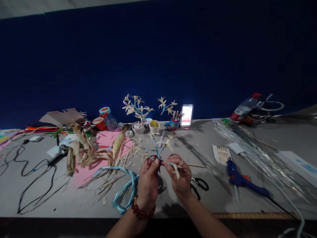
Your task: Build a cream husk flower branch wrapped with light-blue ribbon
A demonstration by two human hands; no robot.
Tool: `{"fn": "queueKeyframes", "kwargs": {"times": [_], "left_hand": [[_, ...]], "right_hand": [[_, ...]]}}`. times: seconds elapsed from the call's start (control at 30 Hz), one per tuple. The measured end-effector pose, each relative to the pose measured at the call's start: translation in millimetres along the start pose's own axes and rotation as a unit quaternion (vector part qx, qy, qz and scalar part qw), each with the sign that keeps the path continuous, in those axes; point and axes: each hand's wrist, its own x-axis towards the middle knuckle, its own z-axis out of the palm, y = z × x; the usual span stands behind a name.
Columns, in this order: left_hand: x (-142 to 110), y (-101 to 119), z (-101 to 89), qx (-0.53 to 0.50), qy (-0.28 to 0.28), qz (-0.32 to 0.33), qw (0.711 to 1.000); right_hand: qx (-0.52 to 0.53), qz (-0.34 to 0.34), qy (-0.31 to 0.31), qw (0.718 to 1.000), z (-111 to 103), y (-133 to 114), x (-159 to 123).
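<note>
Between my two hands is a branching artificial flower stem (158, 150), wrapped in light blue tape, with pale husk-like petals at its tips. My left hand (149, 178) is closed on its lower stem. With fingers pinched, my right hand (180, 175) grips a side branch whose pale flower (176, 170) points down to the right. Light blue ribbon (123, 190) lies looped on the table beside my left wrist. Black-handled scissors (200, 185) rest by my right wrist, their blades hidden. Behind, a similar flower branch (137, 107) stands in a white pot (138, 128).
Dried corn husks (86, 148) lie on pink paper (83, 175) at left, near black cables (22, 165). At right are a blue glue gun (244, 181), wires (198, 155) and a power strip (297, 165). A phone (187, 115) and a tilted bottle (245, 107) are along the back.
</note>
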Motion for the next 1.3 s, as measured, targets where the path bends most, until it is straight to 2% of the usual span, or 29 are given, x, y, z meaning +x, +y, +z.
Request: {"fn": "queueKeyframes", "kwargs": {"times": [0.13, 0.33, 0.47, 0.6, 0.87, 1.07, 1.2, 1.3], "left_hand": [[0.8, -2.8, 1.0, 0.021, -0.004, 0.004, 1.000], [-4.2, -0.1, -0.5, 0.092, -0.056, 0.022, 0.994], [-4.7, 1.6, -3.8, 0.118, -0.079, 0.015, 0.990], [-4.0, 1.3, -3.9, 0.143, -0.111, -0.009, 0.983], [-1.7, -0.8, 0.1, 0.142, -0.112, -0.026, 0.983], [1.9, -4.6, -5.3, 0.097, -0.107, -0.093, 0.985], [4.7, -8.9, -7.1, 0.081, -0.100, -0.119, 0.985], [5.0, -12.4, -4.5, 0.079, -0.117, -0.132, 0.981]], "right_hand": [[0.015, 0.033, 0.024, 0.999, 1.2, 3.6, 2.4], [0.041, 0.090, 0.064, 0.993, -1.0, -0.2, 8.1], [0.054, 0.103, 0.073, 0.991, -4.2, -5.9, 12.4], [0.050, 0.095, 0.060, 0.992, -7.3, -14.2, 17.0], [0.026, 0.100, 0.015, 0.995, -13.6, -14.0, 19.8], [-0.015, 0.109, -0.005, 0.994, -35.0, -5.3, 13.1], [-0.048, 0.121, 0.013, 0.991, -50.0, -3.3, 1.9], [-0.061, 0.126, 0.015, 0.990, -54.4, -4.5, -2.1]]}}
